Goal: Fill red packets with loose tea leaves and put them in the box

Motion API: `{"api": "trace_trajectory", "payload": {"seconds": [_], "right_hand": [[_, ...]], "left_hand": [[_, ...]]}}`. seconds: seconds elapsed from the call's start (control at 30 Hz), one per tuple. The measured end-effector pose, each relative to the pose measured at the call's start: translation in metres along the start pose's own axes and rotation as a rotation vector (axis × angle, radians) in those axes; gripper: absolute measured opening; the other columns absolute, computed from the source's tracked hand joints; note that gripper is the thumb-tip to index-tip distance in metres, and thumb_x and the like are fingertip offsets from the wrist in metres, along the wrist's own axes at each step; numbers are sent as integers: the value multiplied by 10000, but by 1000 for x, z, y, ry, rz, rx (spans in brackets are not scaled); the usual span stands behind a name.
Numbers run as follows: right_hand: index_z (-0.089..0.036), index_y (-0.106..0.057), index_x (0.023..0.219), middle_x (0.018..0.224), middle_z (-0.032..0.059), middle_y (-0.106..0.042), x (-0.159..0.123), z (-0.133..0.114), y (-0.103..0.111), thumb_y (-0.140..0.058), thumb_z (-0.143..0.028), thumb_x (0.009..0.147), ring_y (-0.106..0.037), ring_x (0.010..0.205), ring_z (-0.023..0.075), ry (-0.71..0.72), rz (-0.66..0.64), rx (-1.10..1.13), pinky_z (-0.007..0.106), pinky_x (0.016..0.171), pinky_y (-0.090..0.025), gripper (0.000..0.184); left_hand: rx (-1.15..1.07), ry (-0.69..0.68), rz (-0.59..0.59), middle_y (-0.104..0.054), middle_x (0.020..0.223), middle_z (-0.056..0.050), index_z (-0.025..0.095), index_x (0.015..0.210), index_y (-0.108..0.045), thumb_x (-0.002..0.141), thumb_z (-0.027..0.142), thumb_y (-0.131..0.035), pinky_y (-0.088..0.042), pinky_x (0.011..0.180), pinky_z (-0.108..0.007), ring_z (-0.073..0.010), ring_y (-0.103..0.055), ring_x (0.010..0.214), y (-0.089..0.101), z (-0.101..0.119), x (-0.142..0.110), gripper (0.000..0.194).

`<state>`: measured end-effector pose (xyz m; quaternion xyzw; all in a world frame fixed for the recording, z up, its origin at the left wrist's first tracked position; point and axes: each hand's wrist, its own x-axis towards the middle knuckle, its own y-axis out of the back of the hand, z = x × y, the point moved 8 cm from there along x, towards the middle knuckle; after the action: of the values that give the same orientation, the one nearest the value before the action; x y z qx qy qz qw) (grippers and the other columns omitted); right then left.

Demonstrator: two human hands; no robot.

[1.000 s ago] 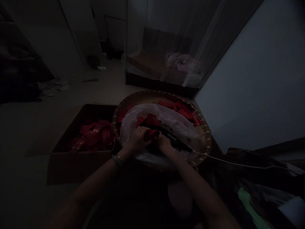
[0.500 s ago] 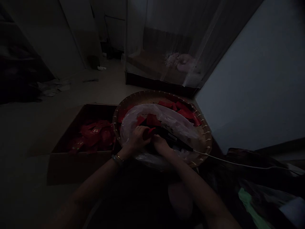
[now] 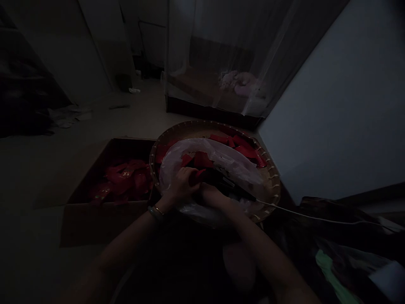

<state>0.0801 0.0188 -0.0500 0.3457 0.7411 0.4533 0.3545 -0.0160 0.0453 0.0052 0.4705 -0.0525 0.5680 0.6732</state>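
Looks mid-job: L hand point(image 3: 182, 185) gripping red piece point(image 3: 198, 175) at frame ctr, R hand's point(image 3: 213, 196) grip hidden, can't tell; red pile point(image 3: 126, 175) ctr-left, loose pcs point(image 3: 245, 148) upper R of ctr, done vs. left unclear.

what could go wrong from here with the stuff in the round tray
The white cord crosses the rim of the round tray, so a bump might tug the black object it leads to. Loose plastic lies around the work and could catch on the left hand or its red piece. The dim light may make fumbling likelier.
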Motion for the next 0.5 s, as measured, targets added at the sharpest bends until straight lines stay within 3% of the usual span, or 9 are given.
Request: {"api": "trace_trajectory", "payload": {"seconds": [0.17,0.37,0.5], "right_hand": [[-158,-586,1198,1180,137,-611,-11,3,6,-565,-156,783,-558,1083,236,9,29,-56,298,892,-426,416],[-144,-631,1142,1112,138,-648,-2,0,-8,-520,-141,821,-601,1006,214,-65,-26,-30,281,872,-432,340],[-162,-669,1074,1094,110,-655,-9,6,3,-538,-106,797,-593,1020,196,-60,45,35,277,897,-415,312]], "left_hand": [[7,-9,-5,-621,982,-77,184,1054,-541,692,245,-684,-485,779,-373,-226,-579,901,-2,1,2,395],[-9,-5,15,-618,1007,-82,188,1076,-535,674,222,-683,-483,808,-387,-232,-579,928,0,0,1,430],[-17,12,13,-614,999,-82,189,1073,-535,668,230,-691,-487,799,-384,-232,-585,922,0,-1,1,436]]}}
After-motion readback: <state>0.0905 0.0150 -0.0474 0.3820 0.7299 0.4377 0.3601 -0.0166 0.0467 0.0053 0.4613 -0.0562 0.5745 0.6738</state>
